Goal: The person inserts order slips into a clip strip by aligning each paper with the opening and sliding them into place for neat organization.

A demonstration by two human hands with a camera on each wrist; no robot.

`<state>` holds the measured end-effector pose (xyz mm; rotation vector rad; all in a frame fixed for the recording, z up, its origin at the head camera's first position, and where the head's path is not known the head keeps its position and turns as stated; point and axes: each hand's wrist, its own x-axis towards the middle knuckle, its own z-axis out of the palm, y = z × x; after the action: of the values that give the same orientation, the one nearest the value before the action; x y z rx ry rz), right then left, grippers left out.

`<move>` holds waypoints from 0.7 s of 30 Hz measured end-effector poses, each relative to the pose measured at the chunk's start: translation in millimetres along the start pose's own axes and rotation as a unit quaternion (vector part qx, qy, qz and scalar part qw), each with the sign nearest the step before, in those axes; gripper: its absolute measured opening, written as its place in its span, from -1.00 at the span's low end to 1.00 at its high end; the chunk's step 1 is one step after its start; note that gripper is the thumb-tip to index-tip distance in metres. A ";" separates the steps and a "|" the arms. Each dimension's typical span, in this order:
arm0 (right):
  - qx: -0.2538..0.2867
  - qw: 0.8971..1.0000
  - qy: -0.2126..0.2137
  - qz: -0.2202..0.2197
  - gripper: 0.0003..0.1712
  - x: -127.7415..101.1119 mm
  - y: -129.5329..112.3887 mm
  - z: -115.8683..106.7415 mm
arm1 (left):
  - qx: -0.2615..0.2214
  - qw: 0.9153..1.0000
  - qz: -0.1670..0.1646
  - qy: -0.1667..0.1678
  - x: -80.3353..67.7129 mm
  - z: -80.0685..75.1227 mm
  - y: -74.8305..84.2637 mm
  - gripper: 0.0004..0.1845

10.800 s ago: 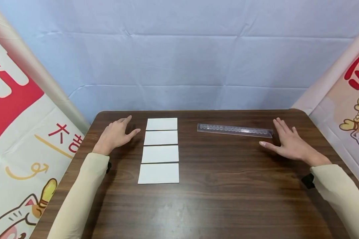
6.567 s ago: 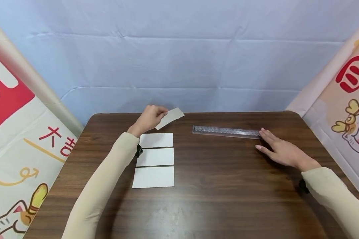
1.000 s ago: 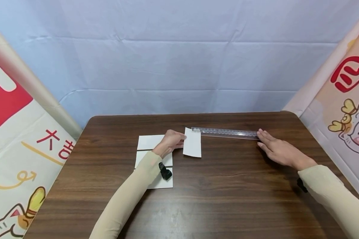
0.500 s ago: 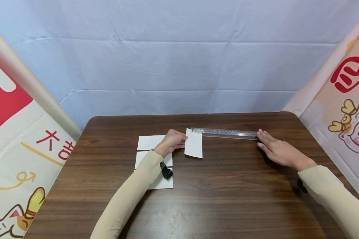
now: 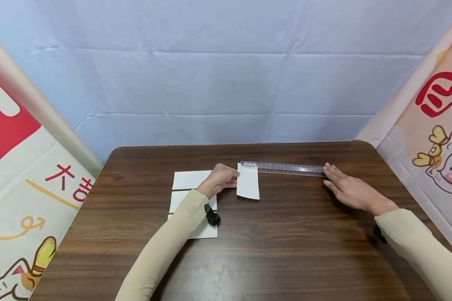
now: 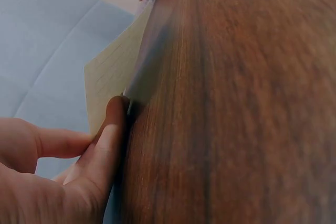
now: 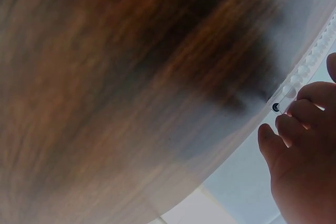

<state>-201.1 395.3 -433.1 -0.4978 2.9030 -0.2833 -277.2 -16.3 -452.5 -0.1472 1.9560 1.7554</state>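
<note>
Thumb and fingers of left hand (image 5: 221, 180) pinch thin white card (image 5: 248, 181) at its left edge, top edge touching clear plastic ruler (image 5: 282, 167). Right hand (image 5: 348, 191) flat, fingertips steadying the ruler's right end. Best to butt card square against ruler. Wood-grain table (image 5: 286, 234); three matching cards (image 5: 188, 184) left.

White card (image 5: 247, 186), clear bubble-patterned ruler (image 5: 284, 168), dark brown wood-grain table (image 5: 286, 234).
</note>
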 end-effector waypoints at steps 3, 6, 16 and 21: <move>0.000 1.000 0.000 -0.001 -0.21 0.1 0.9 1.0 | -0.003 1.000 -0.002 -0.002 -1.0 1.2 0.9 -0.61; 0.000 1.000 0.000 0.000 -0.21 0.1 1.4 1.5 | -0.003 1.000 -0.002 -0.004 -0.7 1.9 1.4 -0.61; 0.005 1.000 -0.004 0.003 -0.19 0.7 3.4 1.8 | -0.015 1.000 -0.010 -0.013 3.0 7.4 3.1 -0.60; 0.006 1.000 -0.006 0.003 -0.19 0.9 2.8 1.6 | -0.023 1.000 -0.012 -0.018 3.5 10.0 2.8 -0.59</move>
<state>-202.4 397.3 -435.4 -0.4873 2.8878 -0.2959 -278.4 -5.4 -451.9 -0.1525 1.8831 1.7761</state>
